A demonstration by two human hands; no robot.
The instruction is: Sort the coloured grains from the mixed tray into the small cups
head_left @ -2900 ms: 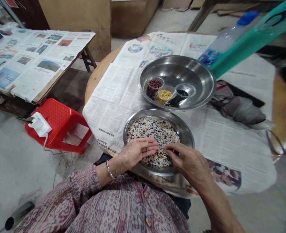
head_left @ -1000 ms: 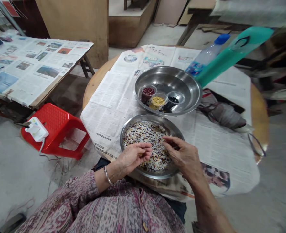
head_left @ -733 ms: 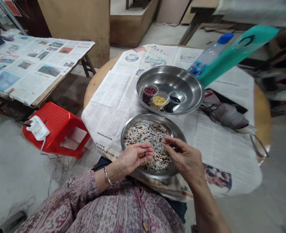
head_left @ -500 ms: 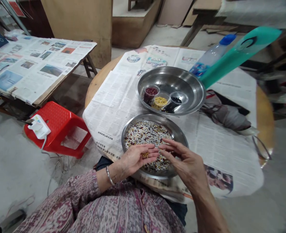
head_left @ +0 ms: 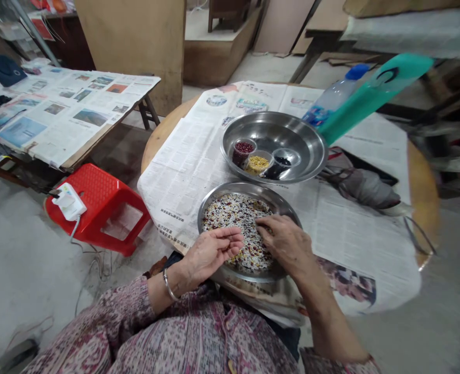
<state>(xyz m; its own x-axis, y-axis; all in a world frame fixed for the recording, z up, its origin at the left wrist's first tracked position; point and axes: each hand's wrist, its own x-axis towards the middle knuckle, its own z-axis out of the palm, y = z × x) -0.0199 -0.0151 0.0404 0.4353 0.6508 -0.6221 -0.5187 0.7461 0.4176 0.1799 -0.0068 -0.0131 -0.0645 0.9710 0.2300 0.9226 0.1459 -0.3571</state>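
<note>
Right hand (head_left: 288,241) shifted from left hand (head_left: 208,253) to over grains (head_left: 235,210) in pan (head_left: 280,202) | left: cupped, contents hidden | right: fingers bent, pinch unclear

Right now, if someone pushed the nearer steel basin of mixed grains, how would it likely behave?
The nearer basin has a shiny metal wall, so it would probably stay stiff. Being wide and low, it seems likelier to slide than tip, though the newspaper beneath might wrinkle or drag along. The loose grains inside would probably shift.
</note>
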